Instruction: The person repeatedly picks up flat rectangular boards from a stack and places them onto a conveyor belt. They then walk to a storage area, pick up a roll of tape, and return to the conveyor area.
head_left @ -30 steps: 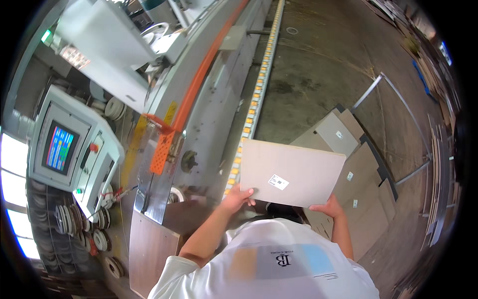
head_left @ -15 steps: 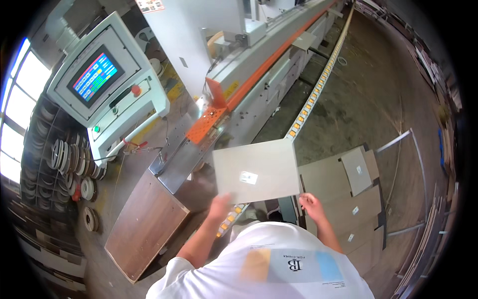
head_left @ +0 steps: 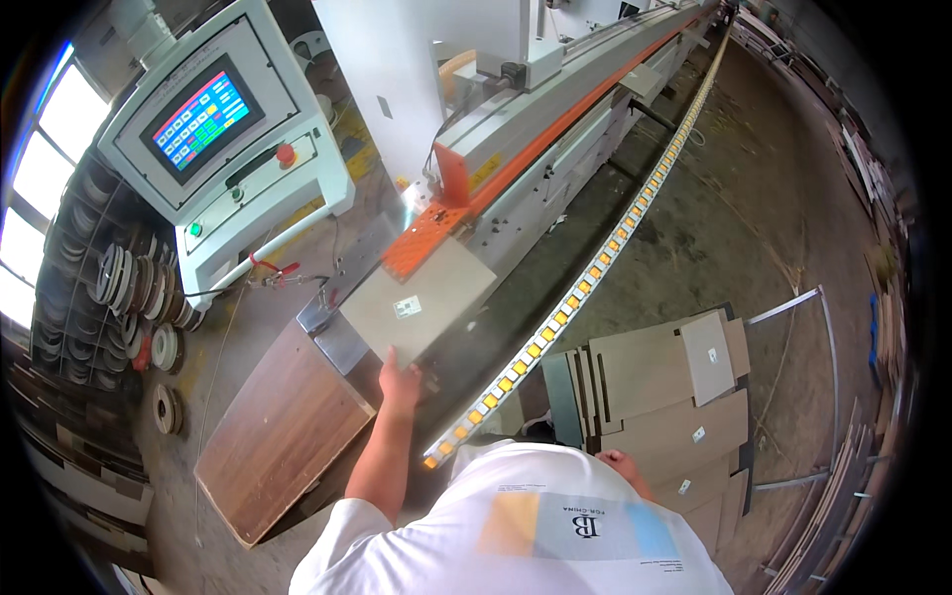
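Note:
A flat grey-beige rectangular panel (head_left: 436, 297) with a small white label lies on the metal infeed of the long machine, its far edge by the orange perforated guard (head_left: 424, 241). My left hand (head_left: 400, 382) grips the panel's near edge, the thumb on its top face and the other fingers partly hidden. Beside my body on the right, my right hand (head_left: 623, 464) is closed with its fingers curled, and nothing shows in it; my shirt hides part of it. Close to that hand are stacked grey-beige panels (head_left: 645, 382), some with white labels.
A control console (head_left: 228, 109) with a lit screen stands at the left. Below it sits a brown wooden box (head_left: 283, 446). A roller rail (head_left: 605, 253) with yellow rollers runs diagonally away. Rolls of edging (head_left: 169, 347) hang at far left; a metal frame (head_left: 831, 367) stands right.
The panel has moved left, from in front of my body onto the machine's infeed, with my left hand on it. My right hand has dropped back beside my body.

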The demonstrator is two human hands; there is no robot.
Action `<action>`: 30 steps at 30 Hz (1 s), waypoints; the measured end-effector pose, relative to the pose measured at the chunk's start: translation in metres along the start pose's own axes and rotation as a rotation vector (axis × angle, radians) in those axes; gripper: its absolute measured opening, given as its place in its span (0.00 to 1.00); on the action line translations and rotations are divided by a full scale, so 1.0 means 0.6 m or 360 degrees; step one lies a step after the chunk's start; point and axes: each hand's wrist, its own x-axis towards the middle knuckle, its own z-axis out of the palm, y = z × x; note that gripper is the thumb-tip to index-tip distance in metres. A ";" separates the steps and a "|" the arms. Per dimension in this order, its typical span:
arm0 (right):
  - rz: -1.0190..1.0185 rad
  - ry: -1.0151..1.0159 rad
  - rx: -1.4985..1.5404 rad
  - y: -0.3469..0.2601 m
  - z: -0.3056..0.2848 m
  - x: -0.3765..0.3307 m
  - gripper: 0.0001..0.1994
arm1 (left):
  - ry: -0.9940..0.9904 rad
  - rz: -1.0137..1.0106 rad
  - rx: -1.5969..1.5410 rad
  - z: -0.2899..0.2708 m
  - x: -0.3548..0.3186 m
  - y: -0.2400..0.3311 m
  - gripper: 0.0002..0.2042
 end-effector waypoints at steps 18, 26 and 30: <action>0.0207 0.0403 -0.0122 0.058 -0.056 -0.020 0.15 | -0.0050 -0.0606 -0.0830 0.411 0.000 0.154 0.20; 0.0157 0.0591 0.0326 0.150 -0.120 0.100 0.12 | -0.0875 -0.0122 0.1231 0.554 -0.115 0.034 0.24; -0.0054 0.0907 0.0054 0.251 -0.186 0.205 0.12 | -0.1004 0.0907 0.2109 0.641 -0.178 0.022 0.31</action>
